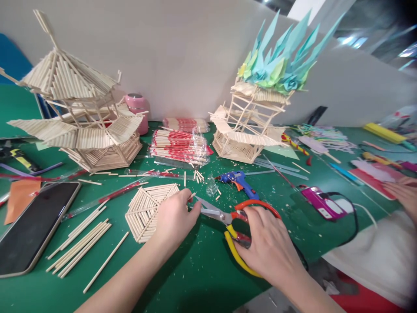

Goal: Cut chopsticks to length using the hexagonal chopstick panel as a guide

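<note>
My left hand (174, 217) rests on the edge of a flat hexagonal panel of wooden sticks (146, 208) on the green table and pinches a short stick piece (191, 197) between thumb and fingers. My right hand (267, 245) grips the red and yellow handles of a pair of scissors (224, 216). The open blades point left and reach the tip of the pinched stick.
Two stick-built pagoda models stand at the back, left (84, 113) and right (250, 126), the right one topped with paper cranes. Chopstick packs (179, 143), a blue glue gun (239, 180), loose sticks (81, 243), a phone (32, 226) and another person's hand (404, 193) lie around.
</note>
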The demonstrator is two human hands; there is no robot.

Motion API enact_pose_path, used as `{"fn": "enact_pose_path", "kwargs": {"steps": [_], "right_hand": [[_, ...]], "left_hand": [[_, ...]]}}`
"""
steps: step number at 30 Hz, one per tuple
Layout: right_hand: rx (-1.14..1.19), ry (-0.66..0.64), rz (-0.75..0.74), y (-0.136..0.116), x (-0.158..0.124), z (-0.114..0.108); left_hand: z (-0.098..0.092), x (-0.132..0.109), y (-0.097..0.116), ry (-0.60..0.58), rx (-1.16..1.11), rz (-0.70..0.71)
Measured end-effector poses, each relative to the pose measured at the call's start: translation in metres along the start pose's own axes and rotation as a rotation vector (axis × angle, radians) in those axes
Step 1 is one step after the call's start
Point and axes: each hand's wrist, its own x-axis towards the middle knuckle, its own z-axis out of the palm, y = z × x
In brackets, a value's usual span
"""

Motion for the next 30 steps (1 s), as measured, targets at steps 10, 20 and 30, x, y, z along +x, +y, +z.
{"fn": "enact_pose_path", "kwargs": {"steps": [10, 20, 30], "right_hand": [[0.076, -0.114, 0.105, 0.019, 0.002, 0.012], [0.101, -0.334, 0.056, 0.048, 0.012, 0.008], [0.974, -0.214, -0.233, -0.081, 0.016, -0.032]], "left_hand": [[-0.035, 0.001, -0.015, 0.058, -0.216, -0.05], [-0.102, -0.021, -0.059, 0.105, -1.184, -0.559], [-0.058, -0.036, -0.012, 0.072, -1.579, -0.496]]}}
